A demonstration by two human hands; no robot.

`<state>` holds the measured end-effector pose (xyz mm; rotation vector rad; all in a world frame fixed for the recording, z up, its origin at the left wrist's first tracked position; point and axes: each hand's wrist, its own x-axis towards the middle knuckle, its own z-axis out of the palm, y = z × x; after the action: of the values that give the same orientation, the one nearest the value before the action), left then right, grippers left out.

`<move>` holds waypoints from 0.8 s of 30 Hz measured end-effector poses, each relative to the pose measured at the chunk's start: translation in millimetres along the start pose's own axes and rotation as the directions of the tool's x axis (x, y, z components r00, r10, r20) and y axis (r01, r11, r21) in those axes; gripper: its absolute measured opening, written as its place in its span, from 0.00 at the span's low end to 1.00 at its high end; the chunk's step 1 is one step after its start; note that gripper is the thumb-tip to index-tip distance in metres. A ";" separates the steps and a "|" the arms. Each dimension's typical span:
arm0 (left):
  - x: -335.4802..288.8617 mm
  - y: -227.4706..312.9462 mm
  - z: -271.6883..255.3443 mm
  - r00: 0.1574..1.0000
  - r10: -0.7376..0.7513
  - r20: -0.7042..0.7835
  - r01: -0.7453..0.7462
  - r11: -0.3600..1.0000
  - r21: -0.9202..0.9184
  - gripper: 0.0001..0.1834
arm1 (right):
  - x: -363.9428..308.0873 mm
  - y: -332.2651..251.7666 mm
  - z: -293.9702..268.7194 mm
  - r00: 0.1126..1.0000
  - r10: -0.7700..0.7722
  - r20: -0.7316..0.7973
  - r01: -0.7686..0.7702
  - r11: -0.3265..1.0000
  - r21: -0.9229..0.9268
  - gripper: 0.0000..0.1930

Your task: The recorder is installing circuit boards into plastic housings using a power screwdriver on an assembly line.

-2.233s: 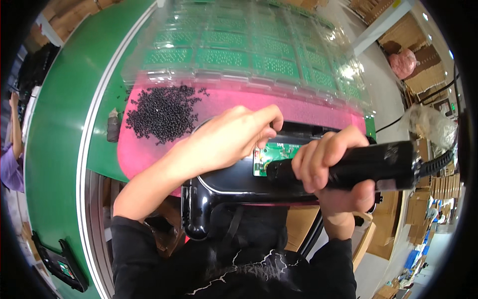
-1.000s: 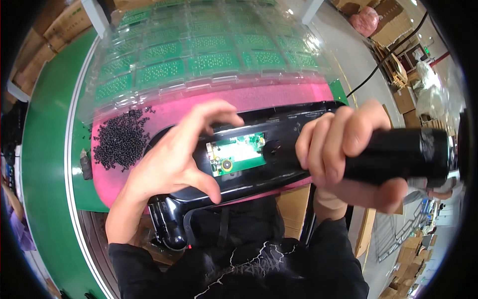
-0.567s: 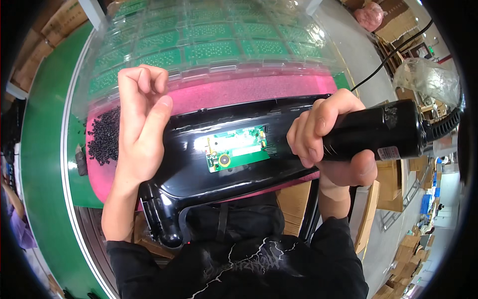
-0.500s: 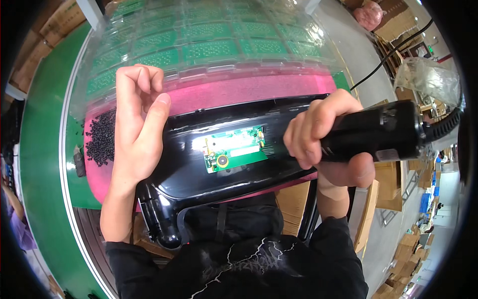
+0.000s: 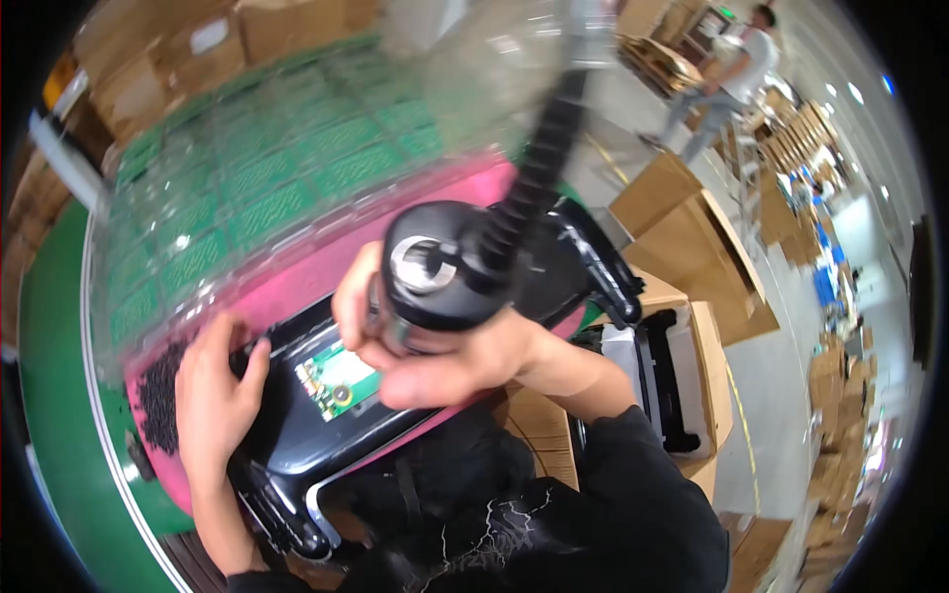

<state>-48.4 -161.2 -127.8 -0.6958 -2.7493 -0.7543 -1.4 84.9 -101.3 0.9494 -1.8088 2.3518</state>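
Note:
A black power screwdriver (image 5: 445, 272) stands upright in my right hand (image 5: 479, 361), its ribbed cable rising from the top. Its tip is hidden behind the hand, above a green circuit board (image 5: 321, 383). That board lies on a long, glossy black plastic housing (image 5: 287, 440) across the pink mat (image 5: 489, 180). At the housing's left end is my left hand (image 5: 213, 400), thumb apart from partly bent fingers, with nothing visible in it. A heap of small black screws (image 5: 156, 395) lies just left of that hand.
Clear plastic trays (image 5: 257, 198) with green boards cover the far side of the green table (image 5: 49, 346). To the right, an open cardboard box (image 5: 707, 395) holds black parts. Cartons (image 5: 203, 44) are stacked behind. A person (image 5: 741, 69) is on the floor at the far right.
My right hand has moved left and tipped the screwdriver from lying sideways to upright over the board. My left hand has lowered toward the screws and the housing's edge. The view has turned.

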 end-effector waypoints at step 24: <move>-145.2 -36.6 -77.5 0.819 -0.367 -0.440 0.237 0.916 -0.324 0.19 | -256.7 -37.8 -229.1 -0.044 -0.785 -0.618 -0.506 0.551 -0.664 0.23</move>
<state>65.1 -285.7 -123.2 -0.0599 -2.3231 -1.1834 119.8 385.5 -222.6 -0.6911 -1.3480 0.7785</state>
